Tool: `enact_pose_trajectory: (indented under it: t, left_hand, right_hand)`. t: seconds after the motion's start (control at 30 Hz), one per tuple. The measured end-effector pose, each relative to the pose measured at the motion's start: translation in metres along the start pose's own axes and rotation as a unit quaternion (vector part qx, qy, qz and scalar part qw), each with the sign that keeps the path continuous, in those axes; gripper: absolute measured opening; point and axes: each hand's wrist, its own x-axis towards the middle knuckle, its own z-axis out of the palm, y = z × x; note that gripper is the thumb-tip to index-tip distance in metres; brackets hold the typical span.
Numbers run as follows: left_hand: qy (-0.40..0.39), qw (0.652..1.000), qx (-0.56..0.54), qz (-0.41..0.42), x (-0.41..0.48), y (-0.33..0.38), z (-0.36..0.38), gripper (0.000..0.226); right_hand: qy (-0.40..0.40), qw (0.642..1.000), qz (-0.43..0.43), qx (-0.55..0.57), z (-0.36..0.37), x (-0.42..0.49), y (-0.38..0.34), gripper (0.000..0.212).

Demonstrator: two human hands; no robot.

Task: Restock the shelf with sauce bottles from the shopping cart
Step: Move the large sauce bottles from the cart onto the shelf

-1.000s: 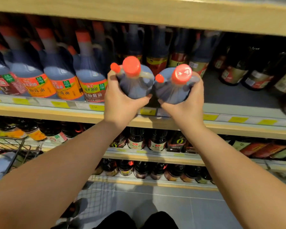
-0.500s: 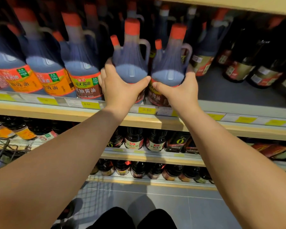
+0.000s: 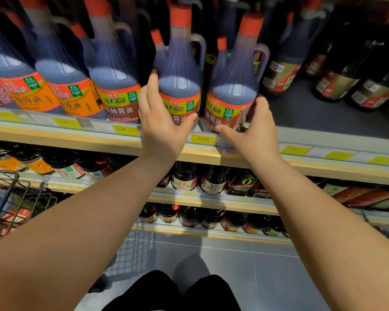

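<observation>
Two dark sauce bottles with orange-red caps and side handles stand upright, side by side, at the front of the upper shelf (image 3: 81,138). My left hand (image 3: 162,129) holds the left bottle (image 3: 180,70) low down, thumb across its label and fingers up its left side. Around the foot of the right bottle (image 3: 236,70) wraps my right hand (image 3: 254,131), thumb in front and fingers on the bottle's right side. To the left stands a row of similar bottles (image 3: 115,70). A wire shopping cart (image 3: 11,194) with more bottles in it sits at the lower left.
Darker, slimmer bottles (image 3: 337,81) stand at the right of the same shelf, with bare shelf floor (image 3: 305,117) in front of them. Yellow price tags (image 3: 203,138) line the shelf edge. Two lower shelves hold small dark bottles. Grey floor tiles lie below.
Both bottles went from tilted in the air before the shelf to standing upright on it. My hands slid down from the bottles' shoulders to their labels.
</observation>
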Motion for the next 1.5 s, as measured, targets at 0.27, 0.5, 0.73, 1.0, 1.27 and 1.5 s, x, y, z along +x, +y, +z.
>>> enact_pose_trajectory:
  t: [0.27, 0.5, 0.73, 1.0, 1.27, 1.5]
  left_hand:
    - [0.048, 0.974, 0.183, 0.127, 0.0, -0.005, -0.008, 0.076]
    - [0.018, 0.943, 0.265, 0.199, 0.011, -0.021, -0.019, 0.081]
    - [0.004, 0.932, 0.284, 0.226, 0.013, -0.039, -0.031, 0.084]
    - [0.004, 0.931, 0.295, 0.217, 0.01, -0.042, -0.027, 0.083]
    - [0.003, 0.935, 0.275, 0.225, 0.009, -0.046, -0.025, 0.08]
    - [-0.021, 0.935, 0.266, 0.234, 0.008, -0.048, -0.031, 0.076]
  right_hand:
    - [-0.019, 1.0, 0.019, -0.006, 0.013, 0.008, -0.02, 0.073]
    - [-0.033, 0.997, 0.052, -0.047, 0.017, 0.007, -0.026, 0.054]
    - [-0.105, 0.989, 0.06, -0.084, 0.035, 0.024, -0.042, 0.077]
    - [-0.211, 0.958, 0.045, -0.191, 0.04, 0.024, -0.04, 0.062]
    - [-0.3, 0.943, 0.067, -0.128, 0.052, 0.033, -0.059, 0.099]
    - [-0.288, 0.946, 0.042, -0.143, 0.064, 0.031, -0.061, 0.05]
